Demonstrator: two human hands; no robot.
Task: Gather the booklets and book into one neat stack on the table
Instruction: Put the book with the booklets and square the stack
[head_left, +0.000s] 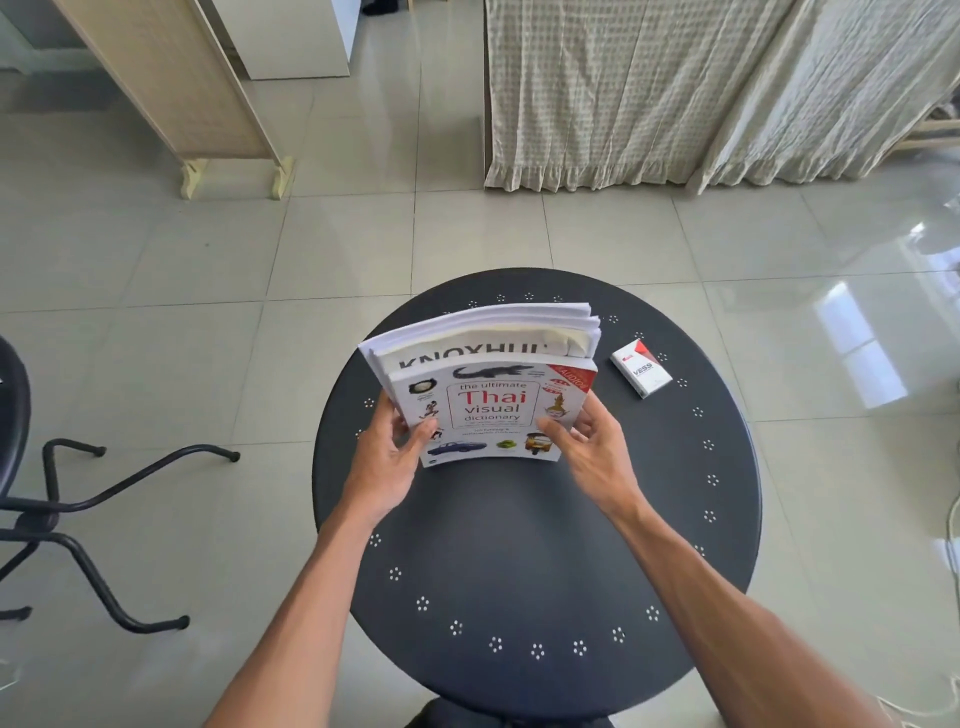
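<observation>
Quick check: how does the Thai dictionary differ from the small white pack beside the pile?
The Thai visual dictionary is much larger than the VESS pack. The dictionary tops the stack of booklets, tilted up and gripped by the left hand and right hand; the pack lies alone, untouched, flat on the table. Both are white with red print.

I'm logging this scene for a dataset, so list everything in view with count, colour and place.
Thai visual dictionary: 1, white, front of the held stack.
Booklets: several, white, behind the dictionary.
Small box: 1, white and red, on the table right of the stack.
Table: 1, round, black.
Chair: 1, black, left edge.
Curtains: cream, far right.
Left hand: grips the stack's left edge.
Right hand: grips its right edge.
</observation>
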